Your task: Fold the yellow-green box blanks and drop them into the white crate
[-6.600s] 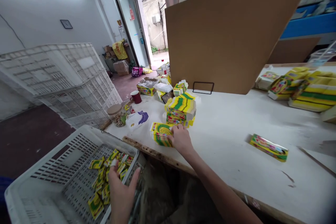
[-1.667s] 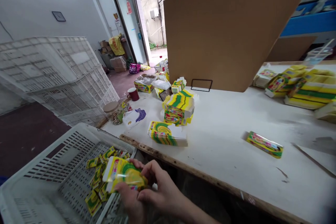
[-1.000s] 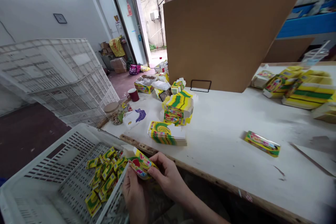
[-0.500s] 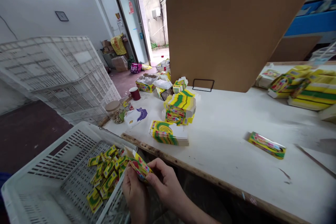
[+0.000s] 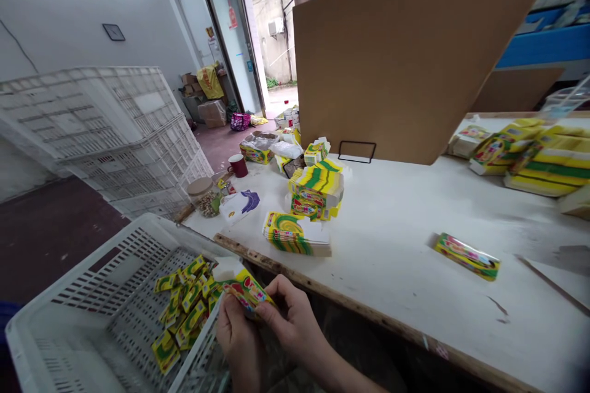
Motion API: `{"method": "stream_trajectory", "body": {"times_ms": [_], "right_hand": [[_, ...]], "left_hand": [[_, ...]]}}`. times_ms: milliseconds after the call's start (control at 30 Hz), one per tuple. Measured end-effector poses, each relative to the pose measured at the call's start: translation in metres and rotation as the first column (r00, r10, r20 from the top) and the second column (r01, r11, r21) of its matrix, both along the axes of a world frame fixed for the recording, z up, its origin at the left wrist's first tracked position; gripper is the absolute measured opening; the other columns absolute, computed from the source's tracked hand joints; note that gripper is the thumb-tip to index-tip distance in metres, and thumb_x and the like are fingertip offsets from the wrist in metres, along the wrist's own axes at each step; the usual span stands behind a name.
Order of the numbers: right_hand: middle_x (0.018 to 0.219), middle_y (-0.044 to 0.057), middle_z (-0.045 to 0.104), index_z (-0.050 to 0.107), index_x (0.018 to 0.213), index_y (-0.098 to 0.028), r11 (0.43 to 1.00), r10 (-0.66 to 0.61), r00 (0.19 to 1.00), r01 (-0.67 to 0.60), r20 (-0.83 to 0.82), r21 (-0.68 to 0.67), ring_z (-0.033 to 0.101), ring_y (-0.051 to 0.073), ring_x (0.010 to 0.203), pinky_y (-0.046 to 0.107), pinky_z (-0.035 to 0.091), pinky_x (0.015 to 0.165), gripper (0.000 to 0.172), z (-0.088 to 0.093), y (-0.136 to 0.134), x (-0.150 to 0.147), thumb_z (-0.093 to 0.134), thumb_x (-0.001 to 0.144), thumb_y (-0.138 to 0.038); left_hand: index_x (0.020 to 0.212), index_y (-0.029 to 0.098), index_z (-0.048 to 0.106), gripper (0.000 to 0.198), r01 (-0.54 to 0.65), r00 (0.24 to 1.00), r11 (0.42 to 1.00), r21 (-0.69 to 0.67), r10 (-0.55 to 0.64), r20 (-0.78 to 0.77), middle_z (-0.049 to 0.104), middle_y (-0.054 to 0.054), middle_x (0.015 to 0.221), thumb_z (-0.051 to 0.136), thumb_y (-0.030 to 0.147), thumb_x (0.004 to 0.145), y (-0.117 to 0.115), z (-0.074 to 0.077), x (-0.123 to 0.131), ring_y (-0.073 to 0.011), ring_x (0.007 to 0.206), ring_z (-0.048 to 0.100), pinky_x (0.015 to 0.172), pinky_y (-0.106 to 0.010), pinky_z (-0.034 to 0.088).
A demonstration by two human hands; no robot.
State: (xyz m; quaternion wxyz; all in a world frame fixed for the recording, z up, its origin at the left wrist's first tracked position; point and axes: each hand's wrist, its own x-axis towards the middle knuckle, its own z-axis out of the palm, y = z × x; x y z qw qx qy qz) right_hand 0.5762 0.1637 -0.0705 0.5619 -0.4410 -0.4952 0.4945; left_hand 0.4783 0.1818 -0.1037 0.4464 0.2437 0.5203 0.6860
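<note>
A small yellow, green and red printed carton (image 5: 246,290) is between my two hands, its white end flaps standing open at the upper left. My left hand (image 5: 238,325) grips its lower left side. From the right, my right hand (image 5: 288,319) pinches the other end between thumb and fingers. Both hands are in front of the table edge, beside a white plastic crate (image 5: 87,282). Several small yellow-green cartons (image 5: 188,301) lie heaped in that crate. Stacked flat cartons (image 5: 295,234) rest on the table just beyond my hands.
More carton stacks (image 5: 317,187) stand behind, with others at the far right (image 5: 553,156). A single carton (image 5: 468,255) lies on the white table (image 5: 382,245). A large cardboard sheet (image 5: 382,67) rises at the back. A red mug (image 5: 238,166) and a jar (image 5: 205,199) sit left. Stacked crates (image 5: 115,135) stand beyond.
The carton in my hands has opened wider, from flatter to more box-shaped, and its white end flaps show more. Both hands keep their hold in nearly the same place.
</note>
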Motion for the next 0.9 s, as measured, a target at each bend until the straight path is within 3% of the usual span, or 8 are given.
{"method": "stream_trajectory", "body": {"times_ms": [167, 367, 467, 567, 667, 767, 833, 900], "right_hand": [[0.064, -0.005, 0.047, 0.05, 0.072, -0.018, 1.0, 0.006, 0.995, -0.006, 0.103, 0.003, 0.039, 0.011, 0.061, 0.023, 0.03, 0.056, 0.017, 0.001, 0.005, 0.01, 0.062, 0.08, -0.026], [0.067, -0.003, 0.054, 0.059, 0.079, -0.017, 0.996, 0.082, 0.988, -0.087, 0.133, 0.025, 0.046, 0.012, 0.063, 0.023, 0.036, 0.059, 0.008, 0.003, 0.009, 0.025, 0.062, 0.082, -0.024], [0.083, 0.002, 0.064, 0.066, 0.092, -0.018, 0.984, -0.021, 0.948, -0.037, 0.318, 0.175, 0.055, 0.016, 0.077, 0.027, 0.041, 0.069, 0.01, 0.009, 0.011, 0.04, 0.057, 0.087, -0.017], [0.091, 0.007, 0.067, 0.07, 0.097, -0.021, 0.918, -0.194, 0.774, -0.073, 0.602, 0.39, 0.054, 0.021, 0.086, 0.034, 0.04, 0.078, 0.022, 0.016, 0.014, 0.053, 0.05, 0.092, -0.014], [0.089, 0.004, 0.069, 0.07, 0.095, -0.025, 0.832, -0.221, 0.626, -0.279, 0.748, 0.479, 0.053, 0.021, 0.086, 0.037, 0.037, 0.08, 0.02, 0.021, 0.013, 0.05, 0.051, 0.095, -0.021], [0.1, 0.003, 0.068, 0.066, 0.103, -0.028, 0.764, -0.163, 0.658, -0.388, 0.735, 0.516, 0.054, 0.02, 0.093, 0.035, 0.039, 0.085, 0.017, 0.02, 0.004, 0.041, 0.054, 0.094, -0.021], [0.121, 0.007, 0.06, 0.057, 0.118, -0.027, 0.798, -0.23, 0.764, -0.206, 0.602, 0.566, 0.051, 0.022, 0.109, 0.035, 0.039, 0.092, 0.028, 0.015, -0.002, 0.039, 0.053, 0.093, -0.017], [0.125, 0.013, 0.054, 0.049, 0.125, -0.022, 0.858, -0.334, 0.847, 0.092, 0.414, 0.505, 0.05, 0.025, 0.113, 0.037, 0.042, 0.093, 0.036, 0.009, -0.004, 0.042, 0.057, 0.089, -0.023]], "left_hand": [[0.088, 0.018, 0.063, 0.043, 0.039, 0.996, 0.999, 0.026, -0.041, 0.073, 0.065, 0.003, 0.078, 0.075, 0.054, 0.069, 0.001, 0.017, 0.001, -0.011, 0.07, 0.06, 0.064, -0.018, 0.051], [0.077, 0.016, 0.064, 0.047, 0.07, 0.99, 0.996, 0.053, -0.076, 0.12, 0.066, 0.002, 0.071, 0.088, 0.047, 0.051, 0.012, 0.029, -0.008, -0.0105, 0.061, 0.06, 0.056, -0.019, 0.051], [0.095, 0.02, 0.066, 0.045, 0.048, 0.999, 0.99, 0.136, -0.05, 0.011, 0.069, 0.0, 0.089, 0.084, 0.044, 0.061, 0.01, 0.038, -0.024, -0.013, 0.079, 0.065, 0.071, -0.021, 0.054], [0.116, 0.023, 0.061, 0.052, 0.068, 0.967, 0.958, 0.278, 0.005, -0.256, 0.067, -0.004, 0.111, 0.078, 0.042, 0.07, 0.0, 0.054, -0.042, -0.0185, 0.105, 0.062, 0.094, -0.027, 0.05], [0.121, 0.022, 0.059, 0.087, 0.278, 0.823, 0.95, 0.142, -0.159, -0.545, 0.061, -0.01, 0.126, 0.092, 0.032, 0.042, -0.005, 0.064, -0.05, -0.031, 0.122, 0.053, 0.108, -0.04, 0.04], [0.12, 0.02, 0.06, 0.085, 0.506, 0.558, 0.849, -0.149, -0.454, -0.695, 0.064, -0.012, 0.121, 0.09, 0.026, 0.04, 0.002, 0.055, -0.045, -0.0351, 0.114, 0.058, 0.102, -0.046, 0.044], [0.113, 0.019, 0.063, 0.063, 0.54, 0.448, 0.808, -0.238, -0.515, -0.731, 0.07, -0.01, 0.104, 0.083, 0.032, 0.055, 0.008, 0.04, -0.041, -0.0319, 0.096, 0.065, 0.087, -0.044, 0.052], [0.11, 0.018, 0.062, 0.057, 0.469, 0.432, 0.848, -0.248, -0.465, -0.773, 0.07, -0.008, 0.092, 0.08, 0.037, 0.06, 0.009, 0.025, -0.037, -0.0303, 0.085, 0.067, 0.077, -0.042, 0.054]]}}
